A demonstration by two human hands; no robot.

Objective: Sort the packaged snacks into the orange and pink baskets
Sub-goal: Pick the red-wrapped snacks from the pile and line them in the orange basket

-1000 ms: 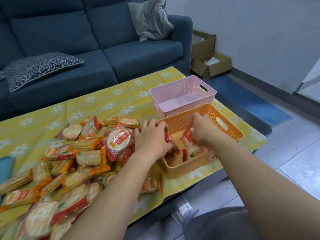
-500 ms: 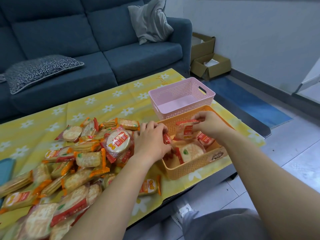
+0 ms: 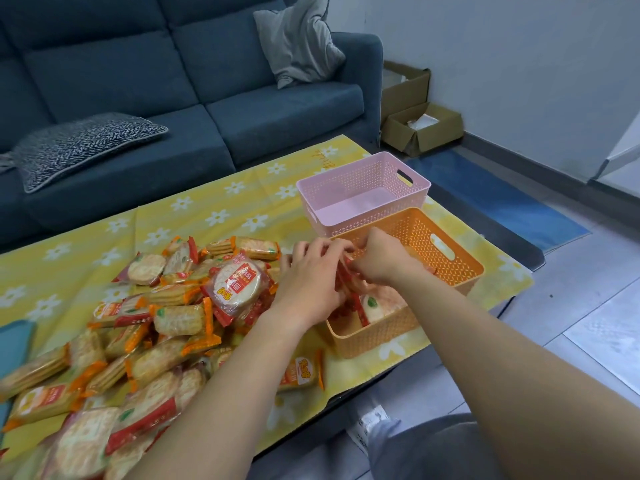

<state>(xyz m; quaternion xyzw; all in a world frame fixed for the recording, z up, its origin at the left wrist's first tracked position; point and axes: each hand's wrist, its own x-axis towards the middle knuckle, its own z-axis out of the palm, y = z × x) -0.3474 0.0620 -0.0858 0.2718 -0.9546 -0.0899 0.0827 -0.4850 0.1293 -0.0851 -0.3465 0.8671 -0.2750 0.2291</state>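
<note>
Head view: over the counter [image 3: 221,209] and the orange basket [image 3: 446,271], we should seat packets flat, our left hand [image 3: 308,285] and right hand [image 3: 384,261] closed together on red-wrapped snacks [image 3: 346,271], pink basket [image 3: 360,195] empty behind.

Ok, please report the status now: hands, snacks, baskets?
Both hands, left and right, on red packets at orange basket rim. Pink basket empty. Snack pile still unsorted. Nothing in the way.

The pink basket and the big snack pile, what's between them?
Only bare yellow flowered cloth lies between the pink basket and the snack pile in the head view.
</note>
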